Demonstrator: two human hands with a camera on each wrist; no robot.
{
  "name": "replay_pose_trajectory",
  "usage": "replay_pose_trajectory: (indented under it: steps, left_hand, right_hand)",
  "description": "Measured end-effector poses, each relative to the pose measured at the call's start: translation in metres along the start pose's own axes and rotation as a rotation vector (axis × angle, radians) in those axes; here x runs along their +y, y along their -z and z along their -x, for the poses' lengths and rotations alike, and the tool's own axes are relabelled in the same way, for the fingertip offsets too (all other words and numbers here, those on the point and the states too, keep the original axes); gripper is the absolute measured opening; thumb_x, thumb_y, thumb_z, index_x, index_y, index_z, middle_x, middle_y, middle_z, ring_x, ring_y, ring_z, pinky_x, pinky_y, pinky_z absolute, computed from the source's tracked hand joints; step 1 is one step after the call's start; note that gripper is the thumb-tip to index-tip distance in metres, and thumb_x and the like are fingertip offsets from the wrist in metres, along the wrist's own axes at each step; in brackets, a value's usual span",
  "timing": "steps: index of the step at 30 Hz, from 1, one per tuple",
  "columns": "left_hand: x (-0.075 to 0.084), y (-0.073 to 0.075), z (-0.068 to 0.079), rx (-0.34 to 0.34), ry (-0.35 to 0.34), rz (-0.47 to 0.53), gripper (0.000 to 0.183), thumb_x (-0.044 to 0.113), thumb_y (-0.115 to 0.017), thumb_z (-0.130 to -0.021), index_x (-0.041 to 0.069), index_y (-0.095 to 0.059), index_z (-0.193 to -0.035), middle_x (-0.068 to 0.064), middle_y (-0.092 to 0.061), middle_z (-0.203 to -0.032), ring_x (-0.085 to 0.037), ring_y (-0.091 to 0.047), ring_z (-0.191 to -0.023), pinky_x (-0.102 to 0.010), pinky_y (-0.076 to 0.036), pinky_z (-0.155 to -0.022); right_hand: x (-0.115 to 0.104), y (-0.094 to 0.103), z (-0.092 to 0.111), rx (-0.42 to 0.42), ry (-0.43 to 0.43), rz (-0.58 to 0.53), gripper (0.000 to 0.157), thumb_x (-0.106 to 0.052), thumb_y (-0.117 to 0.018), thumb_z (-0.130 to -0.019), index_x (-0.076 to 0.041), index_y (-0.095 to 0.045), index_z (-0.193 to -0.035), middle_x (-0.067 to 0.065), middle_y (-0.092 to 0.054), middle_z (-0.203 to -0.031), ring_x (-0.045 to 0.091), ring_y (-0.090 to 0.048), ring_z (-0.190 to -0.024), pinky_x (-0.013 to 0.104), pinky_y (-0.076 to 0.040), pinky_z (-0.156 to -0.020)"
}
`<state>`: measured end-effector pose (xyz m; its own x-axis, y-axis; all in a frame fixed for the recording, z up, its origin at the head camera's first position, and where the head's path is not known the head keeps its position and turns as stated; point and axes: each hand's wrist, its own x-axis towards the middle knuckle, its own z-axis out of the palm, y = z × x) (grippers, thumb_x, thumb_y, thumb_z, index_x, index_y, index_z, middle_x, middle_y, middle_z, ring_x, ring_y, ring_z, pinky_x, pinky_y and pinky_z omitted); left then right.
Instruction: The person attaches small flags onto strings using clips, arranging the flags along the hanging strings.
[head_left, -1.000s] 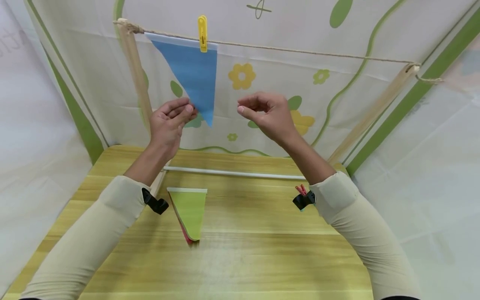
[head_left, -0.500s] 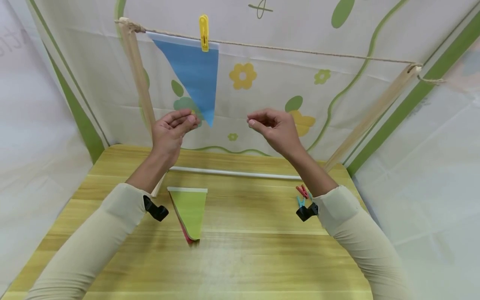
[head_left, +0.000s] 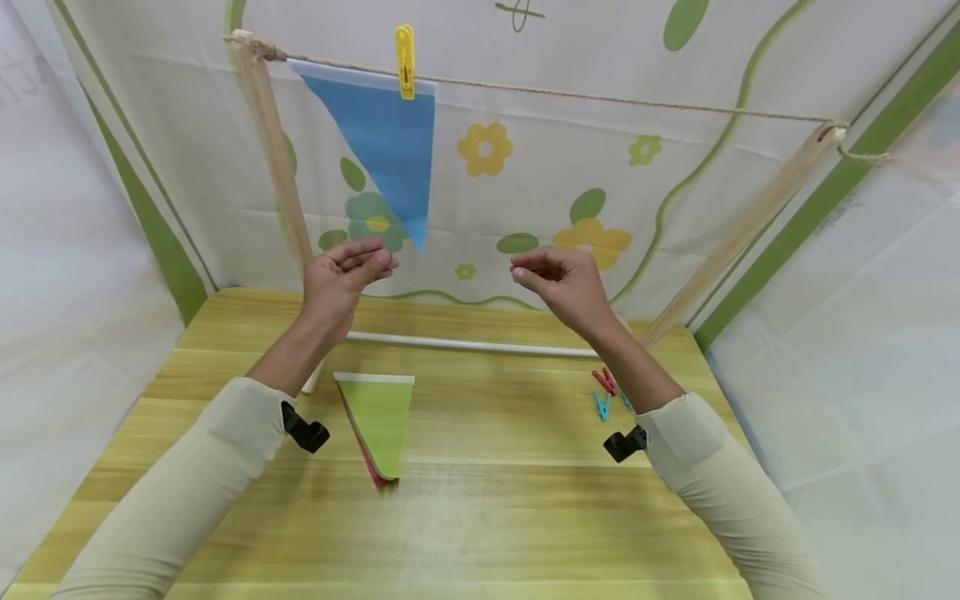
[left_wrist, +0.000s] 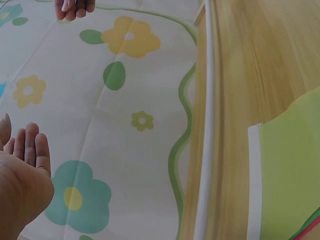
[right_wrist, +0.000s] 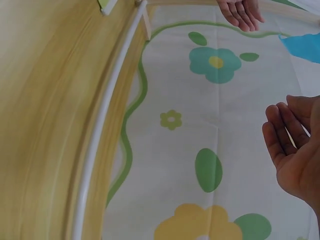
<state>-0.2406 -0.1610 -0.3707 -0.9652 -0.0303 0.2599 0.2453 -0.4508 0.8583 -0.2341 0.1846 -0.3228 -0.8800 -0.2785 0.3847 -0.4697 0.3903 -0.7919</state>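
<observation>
A blue triangular pennant [head_left: 386, 142] hangs from the twine [head_left: 600, 100] near the left post, held by a yellow clothespin [head_left: 406, 62] at its top edge. My left hand [head_left: 341, 275] is raised just below and left of the pennant's tip, apart from it, fingers loosely bent and holding nothing. To the right, my right hand [head_left: 566, 287] hovers in the air with relaxed, bent fingers and nothing between them. On the table lies a stack of pennants [head_left: 378, 421], light green on top, with red showing beneath. Red and blue clothespins [head_left: 603, 392] lie near my right forearm.
Two wooden posts, the left one [head_left: 273, 150] and the right one [head_left: 750, 225], carry the twine. A white rod [head_left: 472, 343] runs low between them above the wooden table [head_left: 510, 517]. A flower-printed cloth [head_left: 555, 183] forms the backdrop.
My left hand has come off the blue pennant and dropped lower. My right hand has moved down and right. The clothespins on the table have come into sight beside the right forearm.
</observation>
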Motion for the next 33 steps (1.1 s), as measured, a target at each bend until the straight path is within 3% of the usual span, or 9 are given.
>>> replay_pose_trajectory:
  steps: [8,13,27,33]
  left_hand:
    - [-0.008,0.003,0.002,-0.011,0.043,-0.002,0.018,-0.003,-0.076,-0.105,0.009,-0.084,-0.114,-0.002,-0.087,-0.097,-0.013,-0.086,-0.090,-0.027,-0.072,-0.087]
    - [-0.011,0.005,0.004,-0.010,0.073,-0.015,0.017,-0.002,-0.077,-0.105,0.010,-0.084,-0.115,-0.001,-0.087,-0.097,-0.013,-0.086,-0.091,-0.027,-0.072,-0.088]
    - [-0.022,0.017,0.011,-0.013,0.195,-0.162,0.013,0.008,-0.081,-0.106,0.013,-0.082,-0.117,0.003,-0.087,-0.097,-0.011,-0.085,-0.090,-0.026,-0.071,-0.092]
    - [-0.027,0.023,0.016,-0.025,0.251,-0.197,0.012,0.010,-0.080,-0.107,0.013,-0.080,-0.119,0.004,-0.086,-0.099,-0.010,-0.084,-0.093,-0.025,-0.070,-0.093]
  right_hand:
    - [0.018,0.006,0.015,0.000,-0.040,0.007,0.021,-0.014,-0.080,-0.108,-0.001,-0.084,-0.123,0.021,-0.084,-0.119,0.002,-0.076,-0.093,0.015,-0.062,-0.079]
    - [0.027,0.008,0.024,0.007,-0.093,0.004,0.022,-0.017,-0.081,-0.107,-0.003,-0.085,-0.124,0.019,-0.084,-0.122,0.005,-0.077,-0.094,0.016,-0.063,-0.080]
    - [0.052,0.019,0.054,-0.016,-0.242,0.078,0.024,-0.029,-0.081,-0.109,-0.012,-0.085,-0.126,0.013,-0.084,-0.123,0.008,-0.075,-0.096,0.021,-0.062,-0.079]
    - [0.062,0.026,0.065,-0.031,-0.269,0.114,0.025,-0.028,-0.079,-0.110,-0.010,-0.084,-0.126,0.016,-0.084,-0.121,0.006,-0.075,-0.095,0.020,-0.060,-0.078]
